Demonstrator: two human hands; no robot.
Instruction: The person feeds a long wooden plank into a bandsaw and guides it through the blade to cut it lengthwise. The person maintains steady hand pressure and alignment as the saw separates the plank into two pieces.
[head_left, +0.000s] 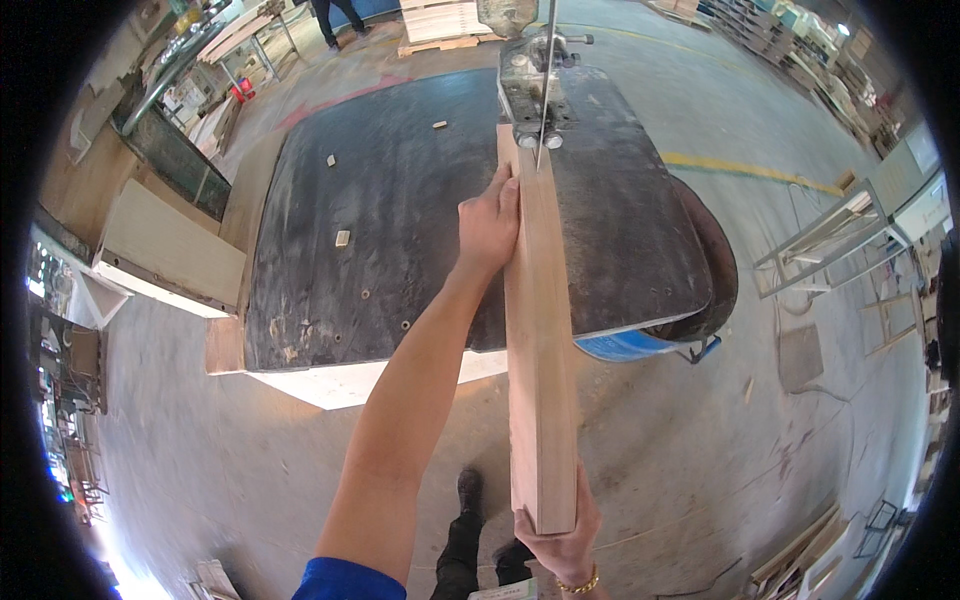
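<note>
Against the curled, gripping left hand [488,228] lies a beam [546,330] — right hand [565,545] cupping its near end.

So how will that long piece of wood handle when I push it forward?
Stiff, probably: the wood looks straight past the edge of the table. Its flat sides should resist rolling. The overhanging end, held by the right hand, might tip down if released.

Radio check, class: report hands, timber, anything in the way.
Left hand against timber, near blade. Right hand holding its near end. Timber overhanging tabletop's near edge. Wood bits left, apart.
</note>
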